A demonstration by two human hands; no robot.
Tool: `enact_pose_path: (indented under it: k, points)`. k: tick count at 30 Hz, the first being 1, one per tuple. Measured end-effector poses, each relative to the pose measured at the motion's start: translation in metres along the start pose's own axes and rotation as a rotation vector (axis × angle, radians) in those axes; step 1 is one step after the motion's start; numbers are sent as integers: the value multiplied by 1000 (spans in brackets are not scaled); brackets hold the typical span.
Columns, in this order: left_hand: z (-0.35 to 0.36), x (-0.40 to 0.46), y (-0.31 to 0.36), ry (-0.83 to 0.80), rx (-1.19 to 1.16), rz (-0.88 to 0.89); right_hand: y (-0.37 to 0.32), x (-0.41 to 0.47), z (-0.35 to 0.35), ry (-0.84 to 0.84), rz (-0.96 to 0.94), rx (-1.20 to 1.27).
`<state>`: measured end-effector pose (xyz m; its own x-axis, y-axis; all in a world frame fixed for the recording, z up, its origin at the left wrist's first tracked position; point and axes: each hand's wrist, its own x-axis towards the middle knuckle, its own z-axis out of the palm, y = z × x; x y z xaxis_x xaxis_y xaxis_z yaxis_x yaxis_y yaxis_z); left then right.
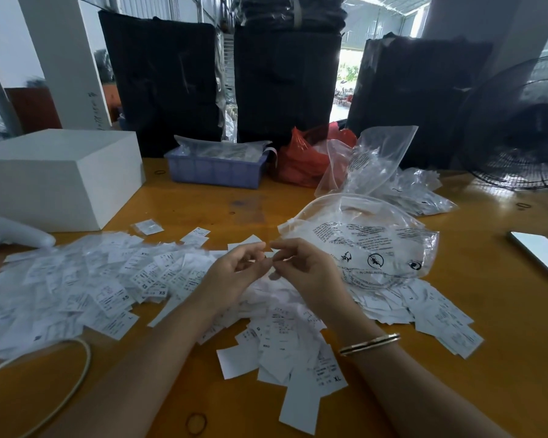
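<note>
Left hand: fingers curled, tips pinching a small white label at centre, lifted clear of the pile, likely to single it out.
Right hand: curled too, pinching the same label's other edge.
Label heap: spread at 9 o'clock on the counter, many size prints readable.
Clear bag: at 2 o'clock, within reach, probably for sorted pieces.

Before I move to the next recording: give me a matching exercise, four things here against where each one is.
Things: 1 white box; 2 blue crate; 3 phone; 4 small label.
Places: A right edge of the table; B pinched between left hand and right hand; C far left; D back middle.
Pairs: 1-C; 2-D; 3-A; 4-B.
</note>
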<state>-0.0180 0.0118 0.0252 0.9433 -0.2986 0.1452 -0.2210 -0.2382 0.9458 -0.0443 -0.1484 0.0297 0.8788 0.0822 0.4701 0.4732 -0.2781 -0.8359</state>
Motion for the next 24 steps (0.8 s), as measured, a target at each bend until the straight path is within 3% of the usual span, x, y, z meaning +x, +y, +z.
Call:
enact_pose_path:
  k: [2, 6, 11, 14, 21, 24]
  points:
    - [-2, -1, -2, -1, -24, -14, 0, 0, 1, -2, 15, 10]
    - [-4, 0, -5, 177, -54, -4, -1, -2, 1, 43, 83, -101]
    - [-8, 2, -6, 317, -231, -52, 2, -9, 2, -338, -60, -695]
    - [-9, 2, -6, 362, -259, -68, 5, -9, 6, -426, -153, -906]
    - [-12, 2, -6, 335, -362, -66, 11, -9, 9, -375, -341, -1062]
    - [-11, 1, -4, 339, -418, -70, 9, -9, 12, -298, -322, -995]
